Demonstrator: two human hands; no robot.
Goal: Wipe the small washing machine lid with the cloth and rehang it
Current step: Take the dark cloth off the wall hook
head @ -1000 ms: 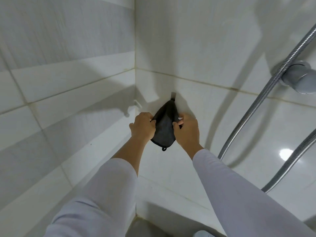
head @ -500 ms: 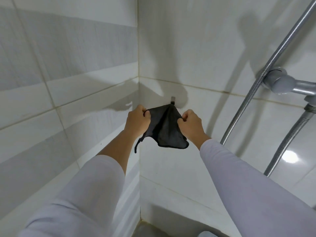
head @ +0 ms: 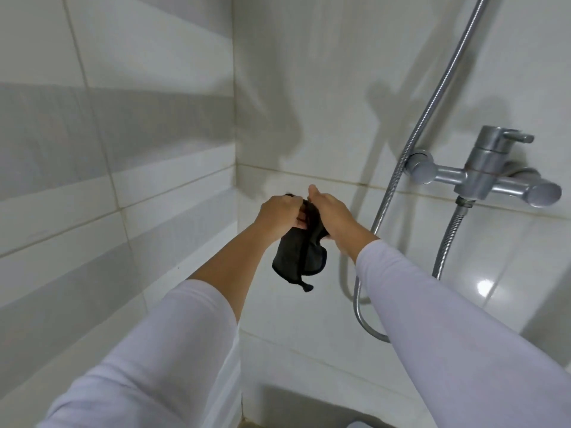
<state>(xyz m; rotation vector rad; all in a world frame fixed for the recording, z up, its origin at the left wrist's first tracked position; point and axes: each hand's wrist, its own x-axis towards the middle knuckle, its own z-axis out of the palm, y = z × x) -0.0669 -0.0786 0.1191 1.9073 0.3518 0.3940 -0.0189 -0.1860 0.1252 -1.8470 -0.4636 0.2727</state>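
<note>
**Cloth gathered at the wall hook position**

The dark cloth hangs bunched between our two hands in the tiled corner, its lower part drooping free with a small loop or tag at the bottom. Half a second ago we held it stretched out flat beneath the wall hook; now it is drawn together into a narrow bundle, and our hands cover the hook. We judge that this is either the unhooking or the rehanging; the washing machine lid is out of view, so progress cannot be confirmed.

Our left hand pinches the upper edge of the cloth, fingers curled closed. Our right hand presses against the cloth from the other side, thumb raised; its fingertips are hidden. Both forearms extend forward, white sleeves pushed back. The shower hose and mixer tap stand to the right, apart from the cloth.
</note>
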